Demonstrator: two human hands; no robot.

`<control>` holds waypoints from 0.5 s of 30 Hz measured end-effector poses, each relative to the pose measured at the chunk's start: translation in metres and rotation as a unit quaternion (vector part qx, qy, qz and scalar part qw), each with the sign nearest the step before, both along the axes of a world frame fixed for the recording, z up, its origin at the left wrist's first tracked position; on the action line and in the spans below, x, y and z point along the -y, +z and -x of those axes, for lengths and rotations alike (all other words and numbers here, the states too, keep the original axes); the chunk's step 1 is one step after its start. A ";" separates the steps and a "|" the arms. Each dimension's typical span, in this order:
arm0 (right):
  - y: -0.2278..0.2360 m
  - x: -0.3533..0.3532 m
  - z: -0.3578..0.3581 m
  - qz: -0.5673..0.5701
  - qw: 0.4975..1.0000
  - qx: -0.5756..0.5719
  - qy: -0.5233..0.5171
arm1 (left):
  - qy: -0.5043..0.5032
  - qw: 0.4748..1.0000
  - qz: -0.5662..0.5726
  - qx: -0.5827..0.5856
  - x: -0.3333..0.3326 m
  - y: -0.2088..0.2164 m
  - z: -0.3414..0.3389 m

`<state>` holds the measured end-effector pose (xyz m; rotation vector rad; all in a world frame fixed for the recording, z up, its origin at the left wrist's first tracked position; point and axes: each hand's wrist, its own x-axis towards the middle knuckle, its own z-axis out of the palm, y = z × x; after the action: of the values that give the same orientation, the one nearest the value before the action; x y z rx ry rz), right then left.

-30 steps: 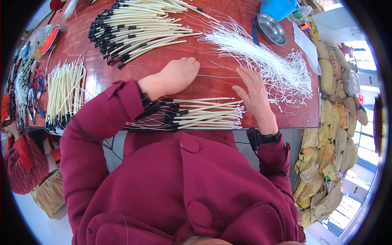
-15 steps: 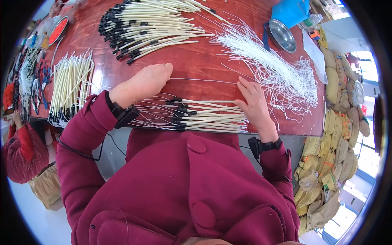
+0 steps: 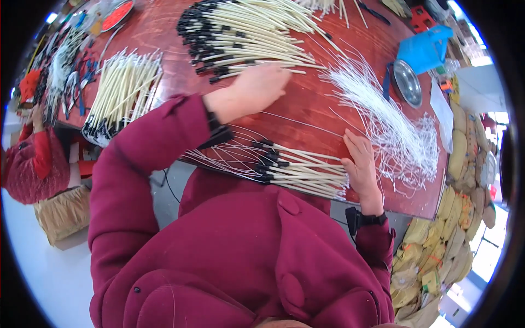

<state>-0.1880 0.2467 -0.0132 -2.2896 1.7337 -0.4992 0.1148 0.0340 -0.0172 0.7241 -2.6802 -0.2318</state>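
Note:
My left hand (image 3: 252, 90) is at the near edge of a big pile of cream tubes with black ends (image 3: 246, 38). Its fingers curl downward and their tips are hidden, so what they hold does not show. A thin white string (image 3: 306, 123) stretches from below that hand to the fingertips of my right hand (image 3: 362, 164). Fingers extended and thumb apart, my right hand rests by the right ends of a smaller row of cream tubes (image 3: 306, 172). White strings (image 3: 224, 156) trail leftward from this row's black ends.
Loose white strings (image 3: 388, 115) lie in a heap on the red table (image 3: 306, 93). Beyond it are a metal bowl (image 3: 407, 83) and a blue container (image 3: 425, 50). More tubes (image 3: 123, 85) lie at left, near another person (image 3: 38, 164). Stacked sacks (image 3: 437, 235) stand at right.
My left hand has moved right and away from me, up to the big tube pile. My right hand stays by the near row's right end. The whole view has shifted and turned.

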 end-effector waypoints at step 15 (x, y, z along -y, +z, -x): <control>-0.005 -0.001 -0.001 0.022 0.998 0.043 -0.033 | 0.019 0.997 0.071 0.022 -0.012 0.017 0.008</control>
<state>-0.1869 0.2479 -0.0178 -2.2119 1.7795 -0.6448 0.1072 0.0464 -0.0003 0.7441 -2.6884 -0.0158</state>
